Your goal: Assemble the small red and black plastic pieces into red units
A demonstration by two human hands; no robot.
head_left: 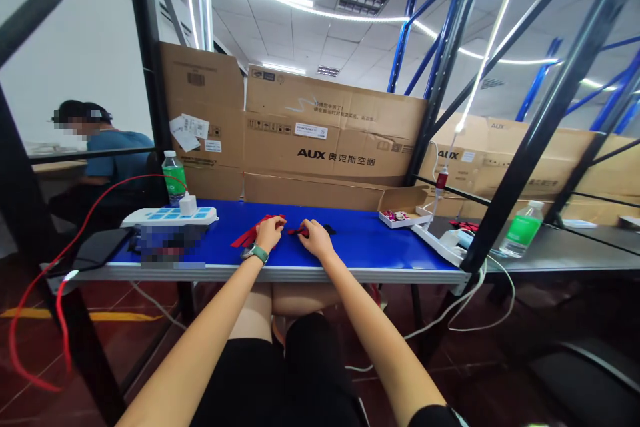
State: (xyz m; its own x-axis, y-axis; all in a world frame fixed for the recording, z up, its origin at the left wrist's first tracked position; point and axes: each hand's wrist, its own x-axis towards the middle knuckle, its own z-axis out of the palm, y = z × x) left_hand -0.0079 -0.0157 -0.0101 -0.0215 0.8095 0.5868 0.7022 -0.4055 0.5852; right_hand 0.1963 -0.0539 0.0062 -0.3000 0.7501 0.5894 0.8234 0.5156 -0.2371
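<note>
Over the blue tabletop [370, 247], my left hand [270, 233] is closed, its fingertips pinched at the red fabric strips [244, 239] that spread out to its left. A watch with a green band [260, 253] is on that wrist. A little to the right, my right hand [317, 240] curls its fingers down around a small red strip [298, 231]. Beside its knuckles lies a small black piece [329, 229], partly covered by the hand. A narrow gap separates the two hands; the fingertips are too small to show the exact grip.
A white power strip [145, 216], a green-labelled bottle [174, 180] and a black phone-like slab [93, 248] are at left. An open box of small wrapped pieces [399, 217] is at back right. Cardboard panels [335, 97] wall the back. Another person [117, 157] sits far left.
</note>
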